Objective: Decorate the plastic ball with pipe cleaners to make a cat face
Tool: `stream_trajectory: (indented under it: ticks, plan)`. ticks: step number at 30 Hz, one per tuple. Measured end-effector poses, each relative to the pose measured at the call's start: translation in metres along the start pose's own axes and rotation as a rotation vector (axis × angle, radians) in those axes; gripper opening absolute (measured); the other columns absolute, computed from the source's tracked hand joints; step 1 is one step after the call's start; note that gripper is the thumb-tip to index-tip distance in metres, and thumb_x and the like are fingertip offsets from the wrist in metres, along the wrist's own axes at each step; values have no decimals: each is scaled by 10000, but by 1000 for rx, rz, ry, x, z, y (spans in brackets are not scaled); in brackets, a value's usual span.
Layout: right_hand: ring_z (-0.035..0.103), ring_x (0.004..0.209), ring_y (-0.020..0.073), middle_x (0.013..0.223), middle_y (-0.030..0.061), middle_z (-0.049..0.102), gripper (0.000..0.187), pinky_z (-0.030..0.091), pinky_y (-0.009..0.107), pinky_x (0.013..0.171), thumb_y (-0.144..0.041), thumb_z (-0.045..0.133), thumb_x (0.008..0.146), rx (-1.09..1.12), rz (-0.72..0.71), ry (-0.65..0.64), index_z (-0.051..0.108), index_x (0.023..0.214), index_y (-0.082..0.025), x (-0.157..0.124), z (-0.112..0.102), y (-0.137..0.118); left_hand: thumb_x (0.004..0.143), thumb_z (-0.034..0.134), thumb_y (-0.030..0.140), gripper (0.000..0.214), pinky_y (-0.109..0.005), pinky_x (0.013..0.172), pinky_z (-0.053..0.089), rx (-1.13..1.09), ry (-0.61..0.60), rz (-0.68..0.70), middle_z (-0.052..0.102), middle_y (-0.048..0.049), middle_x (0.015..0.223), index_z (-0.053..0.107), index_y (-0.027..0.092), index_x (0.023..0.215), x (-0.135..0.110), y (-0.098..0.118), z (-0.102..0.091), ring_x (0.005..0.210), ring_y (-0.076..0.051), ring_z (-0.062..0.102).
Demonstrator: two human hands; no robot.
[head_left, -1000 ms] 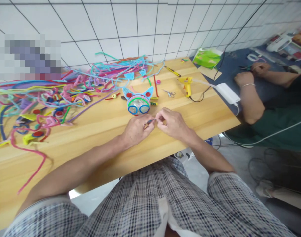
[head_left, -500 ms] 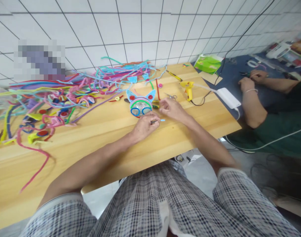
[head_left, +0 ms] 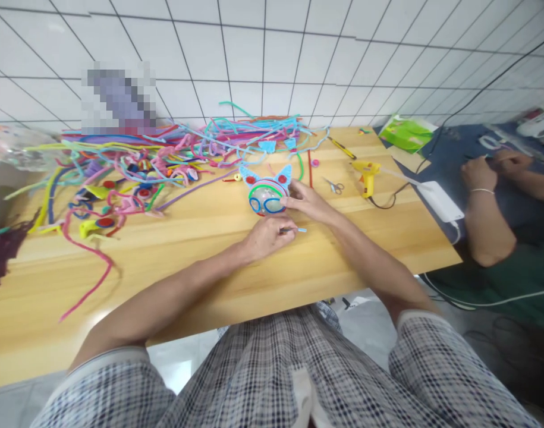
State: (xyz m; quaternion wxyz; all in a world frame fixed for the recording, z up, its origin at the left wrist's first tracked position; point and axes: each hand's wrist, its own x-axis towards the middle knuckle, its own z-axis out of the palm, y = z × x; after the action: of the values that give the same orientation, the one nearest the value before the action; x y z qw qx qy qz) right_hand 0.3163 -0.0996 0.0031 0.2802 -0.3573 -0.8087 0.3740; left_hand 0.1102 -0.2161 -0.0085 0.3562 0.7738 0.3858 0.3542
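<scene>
A clear ball (head_left: 268,195) stands on the wooden table, with light blue fuzzy ears, red dots, a green band and blue rings like glasses. My right hand (head_left: 308,203) grips its right side, thumb in front and fingers behind. Just before the ball, my left hand (head_left: 269,236) rests closed near the tabletop. Pinched in it is a thin short stick (head_left: 302,230), dark at one part and light blue at the end that sticks out; its kind is unclear.
Tangled pipe cleaners (head_left: 178,148) cover the left and back. Scissors (head_left: 335,186), a yellow glue gun (head_left: 367,176), a yellow cutter knife (head_left: 342,147) and a white power strip (head_left: 441,199) lie right. A co-worker's hands (head_left: 486,172) are at the blue table.
My right hand has moved in from the table beside the ball onto its right side. My left hand keeps its pinch on the thin stick. The view has shifted left.
</scene>
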Motion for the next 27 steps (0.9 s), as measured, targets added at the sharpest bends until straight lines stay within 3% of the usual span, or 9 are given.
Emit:
stream_trajectory:
  ticks: [3, 8, 11, 14, 17, 23, 27]
  plan:
    - [803, 1203, 319, 1283, 69, 866, 669, 700, 450, 1019, -857, 883, 989, 125, 72, -60, 757, 1327, -294, 14, 10, -3, 1054, 756, 123, 192, -351, 928, 666, 42, 41, -23, 926, -70, 1028, 900, 216, 969, -2, -6, -8, 950, -234, 856]
    - [840, 1416, 387, 1554, 135, 881, 727, 688, 550, 1224, -810, 882, 981, 210, 34, -115, 774, 1469, -282, 42, 17, -9, 1032, 732, 130, 204, -340, 914, 638, 80, 203, -48, 866, -44, 936, 861, 217, 900, 0, -24, -26, 892, -216, 795]
    - [819, 1507, 387, 1726, 179, 822, 704, 645, 571, 1312, -681, 813, 1100, 12, 38, -27, 747, 1662, -262, 34, 1, -8, 1046, 738, 165, 187, -334, 901, 622, 66, 321, -54, 835, -33, 925, 835, 219, 896, 1, -31, -31, 886, -208, 757]
    - [778, 1528, 446, 1601, 243, 852, 538, 603, 626, 1346, -465, 786, 1138, -402, 69, 36, 806, 1595, -182, 11, -16, -4, 1057, 740, 181, 177, -332, 899, 609, 56, 374, -56, 810, -22, 917, 818, 224, 903, 1, -33, -28, 868, -199, 720]
    - [722, 1536, 510, 1551, 307, 825, 478, 580, 669, 1340, -414, 785, 1145, -687, 110, 4, 827, 1528, -131, -6, -15, 2, 1047, 732, 172, 168, -331, 896, 593, 42, 377, -65, 789, -10, 893, 810, 226, 908, 2, -32, -22, 844, -193, 688]
    - [692, 1480, 528, 1573, 319, 800, 494, 591, 669, 1279, -465, 758, 1196, -825, 68, 0, 768, 1578, -152, -5, 7, 6, 1057, 727, 200, 170, -318, 843, 559, 7, 386, -95, 749, 5, 858, 785, 231, 900, 1, -29, -16, 814, -185, 651]
    - [677, 1533, 519, 1633, 340, 779, 576, 579, 648, 1333, -455, 696, 1235, -830, 93, -27, 712, 1690, -102, -1, 12, 4, 1099, 721, 265, 197, -321, 839, 558, -33, 413, -105, 729, 5, 850, 780, 237, 913, -1, -29, -18, 815, -188, 631]
